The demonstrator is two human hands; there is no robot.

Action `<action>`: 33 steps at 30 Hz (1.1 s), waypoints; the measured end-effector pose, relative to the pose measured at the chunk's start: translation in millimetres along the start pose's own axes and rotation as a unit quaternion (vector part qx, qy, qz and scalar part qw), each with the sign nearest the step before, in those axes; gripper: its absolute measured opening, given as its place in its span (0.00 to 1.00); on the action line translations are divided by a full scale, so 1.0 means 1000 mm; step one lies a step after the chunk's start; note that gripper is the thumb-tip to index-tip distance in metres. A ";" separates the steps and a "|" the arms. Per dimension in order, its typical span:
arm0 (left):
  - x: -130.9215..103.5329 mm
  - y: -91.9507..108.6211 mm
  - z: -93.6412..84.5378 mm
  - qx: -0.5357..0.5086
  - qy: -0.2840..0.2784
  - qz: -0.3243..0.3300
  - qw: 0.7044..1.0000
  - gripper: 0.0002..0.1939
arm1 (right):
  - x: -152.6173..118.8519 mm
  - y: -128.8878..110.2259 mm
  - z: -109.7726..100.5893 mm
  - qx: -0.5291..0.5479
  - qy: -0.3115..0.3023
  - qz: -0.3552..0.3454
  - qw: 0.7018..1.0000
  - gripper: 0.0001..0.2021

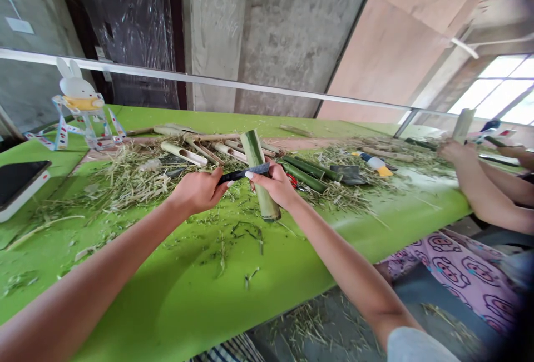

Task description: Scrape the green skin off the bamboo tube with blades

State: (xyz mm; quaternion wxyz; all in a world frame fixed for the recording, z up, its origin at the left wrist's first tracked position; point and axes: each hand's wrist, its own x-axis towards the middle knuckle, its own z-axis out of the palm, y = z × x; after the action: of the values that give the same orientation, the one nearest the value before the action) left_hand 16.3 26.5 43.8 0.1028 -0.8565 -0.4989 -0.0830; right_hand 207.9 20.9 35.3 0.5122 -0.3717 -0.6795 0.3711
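My left hand [197, 191] is closed around the black handle of a knife [256, 169]. The blade lies across a pale green bamboo tube [252, 149], which stands tilted above the table with its lower end toward me. My right hand [278, 185] is wrapped round the tube's middle, its thumb close to or on the blade; exact contact is hard to tell. Behind the tube are several dark green bamboo pieces [306, 175] and red-handled scissors [291, 182], partly hidden. Split bamboo pieces [183, 153] lie on a heap of shavings [133, 184].
Shavings litter the green table [175, 295]. A rabbit-shaped bottle [81, 95] with a strap and a phone-like device [23, 184] are at the left. A blue, white and yellow object [373, 163] lies right. Another person's hands [459, 153] hold bamboo there. A metal rail [250, 84] runs behind.
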 end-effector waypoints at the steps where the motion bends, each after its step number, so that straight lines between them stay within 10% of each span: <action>1: 0.000 0.000 0.000 0.000 -0.002 0.000 1.000 0.23 | 0.000 0.000 0.000 -0.001 0.003 0.003 1.000 0.18; 22: 0.005 -0.004 0.007 0.030 0.031 -0.002 0.999 0.24 | -0.001 0.002 -0.005 -0.107 0.027 0.001 0.994 0.15; 28: 0.013 -0.051 -0.018 -0.064 0.077 -0.226 0.969 0.30 | 0.000 0.006 -0.006 -0.060 -0.056 0.038 0.996 0.16; 30: 0.010 -0.061 -0.025 -0.008 0.144 -0.243 0.959 0.30 | 0.003 0.008 -0.005 -0.029 -0.056 0.056 0.996 0.15; 33: 0.002 -0.050 -0.023 0.009 0.094 -0.190 0.977 0.27 | 0.009 0.014 -0.006 0.027 -0.016 0.085 0.996 0.18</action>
State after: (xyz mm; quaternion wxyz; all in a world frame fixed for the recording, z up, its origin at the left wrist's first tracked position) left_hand -27.0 46.5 71.0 0.1390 -0.7335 -0.6414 -0.1768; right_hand 213.8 36.0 27.6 0.4775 -0.4078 -0.6434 0.4379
